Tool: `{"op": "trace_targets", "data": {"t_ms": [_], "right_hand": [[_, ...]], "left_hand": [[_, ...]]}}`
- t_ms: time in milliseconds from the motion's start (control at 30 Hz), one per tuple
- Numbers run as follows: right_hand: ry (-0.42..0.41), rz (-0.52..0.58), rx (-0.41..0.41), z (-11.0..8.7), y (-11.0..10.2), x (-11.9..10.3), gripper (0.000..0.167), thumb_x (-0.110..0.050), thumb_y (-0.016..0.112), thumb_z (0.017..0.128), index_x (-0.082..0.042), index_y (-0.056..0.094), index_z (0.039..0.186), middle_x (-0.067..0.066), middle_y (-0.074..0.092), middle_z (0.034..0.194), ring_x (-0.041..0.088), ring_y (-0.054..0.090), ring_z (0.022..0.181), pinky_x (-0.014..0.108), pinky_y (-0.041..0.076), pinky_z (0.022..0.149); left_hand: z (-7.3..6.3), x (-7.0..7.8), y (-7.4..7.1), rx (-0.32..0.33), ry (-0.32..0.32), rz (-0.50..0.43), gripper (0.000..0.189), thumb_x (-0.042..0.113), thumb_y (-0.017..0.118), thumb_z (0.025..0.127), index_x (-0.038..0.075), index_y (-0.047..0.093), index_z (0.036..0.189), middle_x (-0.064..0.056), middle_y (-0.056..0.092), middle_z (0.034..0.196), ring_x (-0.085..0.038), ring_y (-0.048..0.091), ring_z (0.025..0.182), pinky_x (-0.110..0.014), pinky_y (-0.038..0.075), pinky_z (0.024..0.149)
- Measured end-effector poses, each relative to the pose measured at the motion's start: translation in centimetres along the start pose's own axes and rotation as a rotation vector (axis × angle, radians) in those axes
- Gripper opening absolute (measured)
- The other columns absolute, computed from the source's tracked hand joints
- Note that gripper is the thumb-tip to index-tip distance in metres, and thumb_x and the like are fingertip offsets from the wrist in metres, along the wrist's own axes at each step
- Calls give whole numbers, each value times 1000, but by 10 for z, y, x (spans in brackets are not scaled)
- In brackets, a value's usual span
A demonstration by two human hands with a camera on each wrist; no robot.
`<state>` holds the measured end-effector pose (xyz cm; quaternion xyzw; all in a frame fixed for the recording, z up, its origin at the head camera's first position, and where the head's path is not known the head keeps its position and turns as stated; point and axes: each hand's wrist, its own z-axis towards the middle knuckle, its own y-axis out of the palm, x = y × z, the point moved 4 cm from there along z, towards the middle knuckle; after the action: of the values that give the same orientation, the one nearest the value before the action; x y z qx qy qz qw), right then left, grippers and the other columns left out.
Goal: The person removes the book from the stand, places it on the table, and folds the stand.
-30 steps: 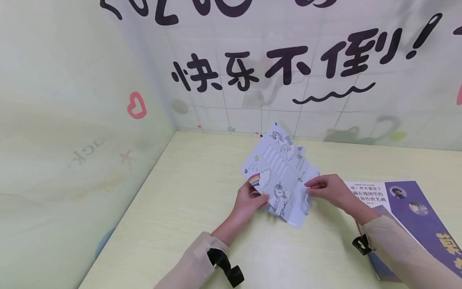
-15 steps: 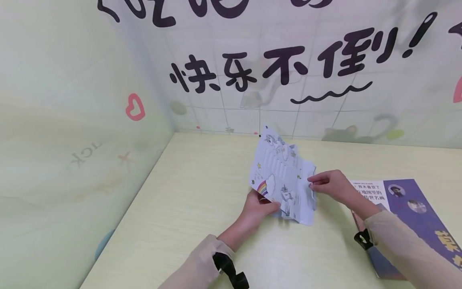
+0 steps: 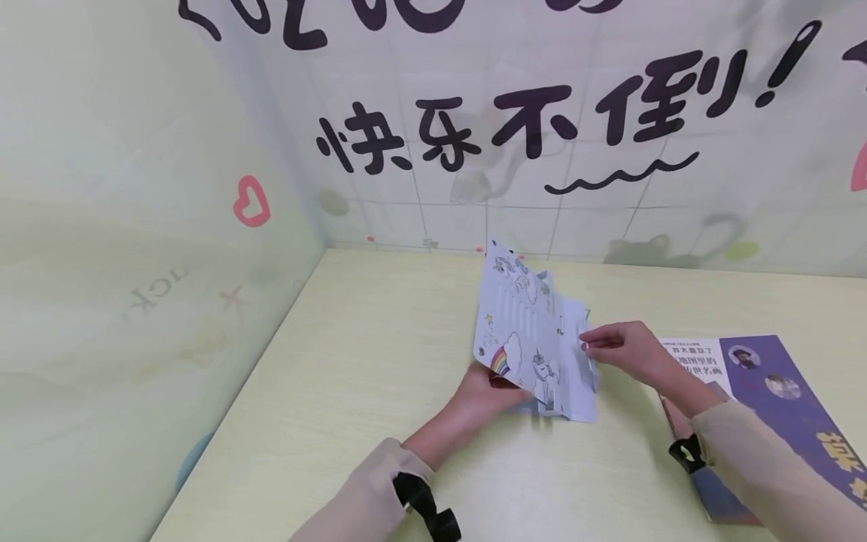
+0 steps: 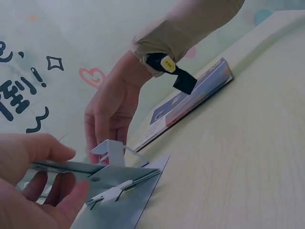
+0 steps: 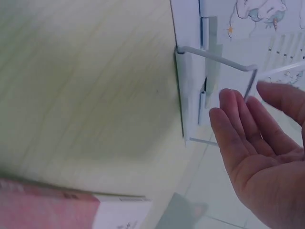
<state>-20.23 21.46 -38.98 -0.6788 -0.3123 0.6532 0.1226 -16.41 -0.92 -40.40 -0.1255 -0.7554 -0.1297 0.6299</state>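
Note:
A white folding book stand point(image 3: 518, 324) with unicorn and rainbow prints is held partly unfolded and tilted over the table. My left hand point(image 3: 474, 403) grips the lower left edge of its printed panel, thumb and fingers on opposite faces in the left wrist view. At the right side, my right hand point(image 3: 633, 352) has its fingertips at the stand's wire arm point(image 5: 217, 58). In the right wrist view that bent wire runs in between the thumb and the fingers, which pinch its end. Some of the stand's back and base is hidden from the head view.
A book point(image 3: 765, 399) with a purple and white cover lies flat at the right, partly under the right forearm. The pale wooden table point(image 3: 352, 339) meets a printed cloth backdrop point(image 3: 406, 211) behind and another at the left.
The stand has turned so its printed panel stands steeper, and it has shifted slightly right with my left hand. My right hand has stayed by its right edge, moving only a little.

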Motion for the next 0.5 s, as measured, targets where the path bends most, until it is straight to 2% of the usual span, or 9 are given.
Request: {"op": "trace_targets", "data": {"t_ms": [133, 200, 267, 367, 500], "right_hand": [[-45, -44, -6, -9, -3, -9, 35, -9, 63, 85, 10, 57, 113, 19, 63, 102, 30, 60, 93, 31, 52, 75], [-90, -64, 13, -16, -4, -19, 33, -10, 63, 86, 9, 58, 113, 20, 62, 104, 30, 60, 94, 33, 52, 76], [-149, -66, 34, -24, -1, -32, 31, -10, 62, 86, 7, 59, 112, 20, 62, 106, 30, 60, 95, 35, 52, 78], [-252, -26, 54, -35, 9, -54, 27, -9, 63, 86, 6, 61, 109, 18, 63, 106, 28, 61, 95, 37, 50, 81], [-324, 22, 60, -43, 32, -74, 24, -12, 66, 84, 0, 65, 104, 10, 64, 102, 25, 61, 92, 41, 49, 83]], "left_hand": [[2, 10, -16, -127, -12, 117, 51, -6, 69, 70, 5, 52, 118, -7, 60, 104, -20, 57, 92, -30, 48, 80], [4, 17, -27, -161, -19, 155, 51, -8, 66, 72, 1, 50, 120, -9, 59, 104, -21, 57, 93, -31, 49, 81], [8, 26, -39, -161, -30, 170, 48, -9, 61, 74, -3, 48, 120, -13, 58, 104, -22, 58, 92, -32, 50, 80], [15, 41, -53, -121, -47, 158, 43, -9, 52, 81, -3, 44, 123, -17, 56, 106, -25, 59, 92, -34, 52, 79], [22, 61, -61, -54, -66, 126, 40, 5, 45, 91, 6, 38, 131, -17, 57, 111, -27, 58, 98, -37, 52, 77]]}}
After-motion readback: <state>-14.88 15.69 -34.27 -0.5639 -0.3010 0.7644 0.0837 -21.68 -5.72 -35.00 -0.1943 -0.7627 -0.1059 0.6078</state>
